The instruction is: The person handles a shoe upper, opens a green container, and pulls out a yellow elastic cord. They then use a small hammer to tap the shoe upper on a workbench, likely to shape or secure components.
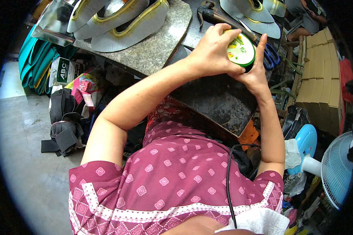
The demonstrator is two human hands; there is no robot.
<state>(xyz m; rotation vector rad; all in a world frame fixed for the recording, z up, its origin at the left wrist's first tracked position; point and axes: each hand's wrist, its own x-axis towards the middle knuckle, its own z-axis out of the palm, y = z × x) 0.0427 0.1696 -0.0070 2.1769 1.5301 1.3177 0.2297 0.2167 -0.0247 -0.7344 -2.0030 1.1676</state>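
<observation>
Both my hands are raised over the dark bench, closed round what looks like a green shoe last (241, 49). Its white oval top faces up, with handwritten marks and yellow smears; the rest is hidden under it. My left hand (211, 51) grips it from the left, fingers over the far edge and thumb at the near edge. On the other side, my right hand (256, 69) holds it with the index finger stretched up along the rim. Just beyond lie a hammer (213, 16) and blue-handled scissors (271, 56).
Grey shoe uppers (135, 33) with yellow-smeared edges lie on a stone slab (161, 43); more uppers (255, 19) sit at far right. Stacked cardboard boxes (319, 74) and a blue fan (337, 168) stand right. Folded green cloth (35, 62) and black straps (64, 129) are left.
</observation>
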